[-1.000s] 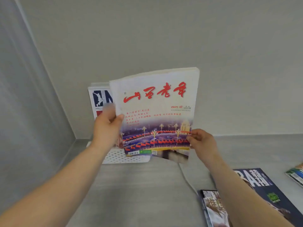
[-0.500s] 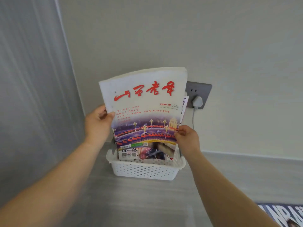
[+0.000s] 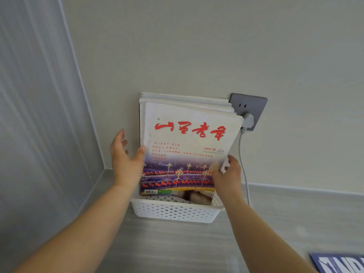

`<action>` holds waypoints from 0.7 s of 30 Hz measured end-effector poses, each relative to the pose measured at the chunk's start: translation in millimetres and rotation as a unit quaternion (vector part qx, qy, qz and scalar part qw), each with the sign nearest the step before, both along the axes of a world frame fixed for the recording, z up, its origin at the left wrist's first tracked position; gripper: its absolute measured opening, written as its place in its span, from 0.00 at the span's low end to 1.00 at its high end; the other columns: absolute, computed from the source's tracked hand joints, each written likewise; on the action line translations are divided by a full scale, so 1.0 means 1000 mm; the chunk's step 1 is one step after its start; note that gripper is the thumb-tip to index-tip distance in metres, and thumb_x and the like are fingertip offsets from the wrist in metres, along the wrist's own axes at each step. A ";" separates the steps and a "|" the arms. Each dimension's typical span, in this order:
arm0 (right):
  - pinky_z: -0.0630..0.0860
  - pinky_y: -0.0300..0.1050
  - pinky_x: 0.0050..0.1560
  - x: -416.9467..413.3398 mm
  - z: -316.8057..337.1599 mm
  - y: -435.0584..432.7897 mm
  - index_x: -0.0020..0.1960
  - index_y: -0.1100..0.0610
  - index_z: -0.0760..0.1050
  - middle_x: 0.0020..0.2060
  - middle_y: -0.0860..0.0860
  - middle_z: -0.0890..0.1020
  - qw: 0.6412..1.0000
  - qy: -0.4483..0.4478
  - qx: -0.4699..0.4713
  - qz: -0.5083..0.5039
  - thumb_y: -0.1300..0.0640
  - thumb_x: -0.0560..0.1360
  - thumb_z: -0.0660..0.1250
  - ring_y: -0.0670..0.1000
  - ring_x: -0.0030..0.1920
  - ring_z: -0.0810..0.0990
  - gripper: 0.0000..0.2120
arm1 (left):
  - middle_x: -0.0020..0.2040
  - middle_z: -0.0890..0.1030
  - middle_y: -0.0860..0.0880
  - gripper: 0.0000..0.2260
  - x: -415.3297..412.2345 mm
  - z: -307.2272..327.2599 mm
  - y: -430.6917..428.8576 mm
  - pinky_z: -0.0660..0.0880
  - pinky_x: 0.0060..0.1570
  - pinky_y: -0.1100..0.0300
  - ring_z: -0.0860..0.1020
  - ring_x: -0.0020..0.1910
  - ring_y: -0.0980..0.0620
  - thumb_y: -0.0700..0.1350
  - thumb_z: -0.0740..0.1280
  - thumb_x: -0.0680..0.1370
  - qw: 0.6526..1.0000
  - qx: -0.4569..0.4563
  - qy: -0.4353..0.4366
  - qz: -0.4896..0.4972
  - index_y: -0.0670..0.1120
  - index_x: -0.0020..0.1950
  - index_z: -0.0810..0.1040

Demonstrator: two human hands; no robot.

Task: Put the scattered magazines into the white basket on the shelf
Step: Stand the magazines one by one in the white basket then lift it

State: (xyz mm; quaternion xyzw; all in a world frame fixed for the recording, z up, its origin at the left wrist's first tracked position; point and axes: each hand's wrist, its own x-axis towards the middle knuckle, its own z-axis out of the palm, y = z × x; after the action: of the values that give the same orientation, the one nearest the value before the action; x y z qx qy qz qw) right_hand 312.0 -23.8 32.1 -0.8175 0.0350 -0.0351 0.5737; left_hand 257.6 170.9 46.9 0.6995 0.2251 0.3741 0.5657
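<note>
A white magazine with red characters (image 3: 187,138) stands upright in the white perforated basket (image 3: 173,212) on the grey shelf, leaning on several other magazines (image 3: 185,99) behind it. My left hand (image 3: 124,160) is beside its left edge, fingers spread and straight, the thumb touching the cover. My right hand (image 3: 226,175) pinches the magazine's lower right edge just above the basket's right corner. The magazine's bottom edge sits inside the basket, a little above the front wall.
A grey wall socket (image 3: 251,106) with a white plug (image 3: 247,121) sits right of the magazines; its cable (image 3: 243,166) hangs down behind my right hand. A blue magazine (image 3: 338,263) lies at the bottom right. A grey side wall (image 3: 39,134) closes the left.
The magazine has gone down into the basket against the others. My left hand has released its grip and spread open. My right hand still holds the right edge.
</note>
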 end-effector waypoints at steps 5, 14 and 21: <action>0.70 0.31 0.24 0.013 0.007 0.004 0.68 0.52 0.57 0.50 0.46 0.72 0.998 0.015 0.044 0.051 0.66 0.76 0.56 0.42 0.40 0.74 0.23 | 0.74 0.59 0.48 0.32 0.011 -0.002 0.003 0.59 0.69 0.47 0.61 0.71 0.46 0.43 0.63 0.75 0.986 -0.059 0.071 -0.138 0.53 0.72 0.48; 0.69 0.32 0.29 0.022 0.011 0.020 0.65 0.51 0.57 0.42 0.43 0.70 0.994 -0.004 0.054 0.093 0.70 0.74 0.54 0.42 0.40 0.71 0.23 | 0.58 0.75 0.50 0.19 0.022 -0.005 0.007 0.71 0.57 0.47 0.73 0.60 0.45 0.43 0.64 0.74 0.961 -0.151 0.089 -0.212 0.55 0.62 0.62; 0.71 0.29 0.27 0.017 0.006 0.009 0.69 0.51 0.56 0.55 0.50 0.72 0.995 0.025 0.037 0.091 0.65 0.76 0.55 0.43 0.42 0.74 0.23 | 0.61 0.75 0.50 0.22 0.014 -0.007 0.003 0.71 0.56 0.47 0.72 0.60 0.47 0.42 0.65 0.73 0.970 -0.101 0.091 -0.201 0.54 0.65 0.63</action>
State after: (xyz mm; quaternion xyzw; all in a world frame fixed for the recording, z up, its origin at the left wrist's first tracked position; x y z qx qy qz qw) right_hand 329.1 -15.1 38.4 -0.7964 -0.0242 0.0389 0.6031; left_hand 271.6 173.8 40.3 0.7010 0.1665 0.1629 0.6741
